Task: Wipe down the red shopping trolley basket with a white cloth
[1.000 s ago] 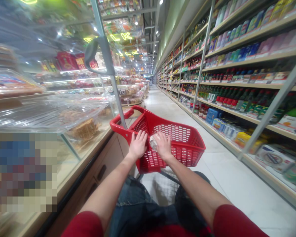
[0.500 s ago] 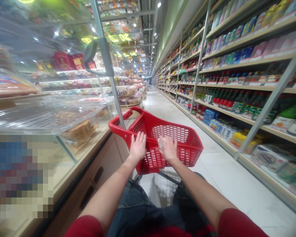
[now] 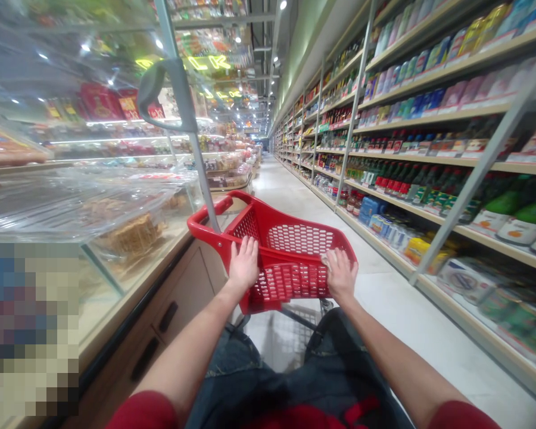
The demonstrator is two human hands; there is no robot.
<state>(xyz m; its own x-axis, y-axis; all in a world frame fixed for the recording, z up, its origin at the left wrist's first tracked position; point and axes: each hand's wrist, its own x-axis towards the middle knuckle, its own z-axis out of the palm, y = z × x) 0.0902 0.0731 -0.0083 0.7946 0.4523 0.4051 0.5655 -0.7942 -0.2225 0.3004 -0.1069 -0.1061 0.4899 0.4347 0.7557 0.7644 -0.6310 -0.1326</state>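
Across my lap stands a red plastic shopping cart [image 3: 295, 280] with a pierced basket, turned sideways to me. My left hand [image 3: 244, 262] rests on its near rim toward the handle end, fingers stretched upward over the rim. At the other end of the same rim is my right hand [image 3: 340, 275], its fingers curled over a crumpled whitish cloth [image 3: 325, 258] pressed against the rim. Most of the cloth is hidden under the fingers. The cart's red handle [image 3: 196, 219] lies to the left of my left hand, and neither hand touches it.
A metal pole [image 3: 201, 173] with a grey loop grip [image 3: 167, 95] rises beside the handle. On the left runs a display counter [image 3: 98, 322] with clear-covered baked goods. Shelves [image 3: 429, 156] of bottles and cans line the right. A pale tiled aisle floor [image 3: 283, 185] stretches ahead.
My right hand has slid right along the rim with the cloth, from the basket's middle to its right end. My left hand stays on the rim. The view has shifted slightly.
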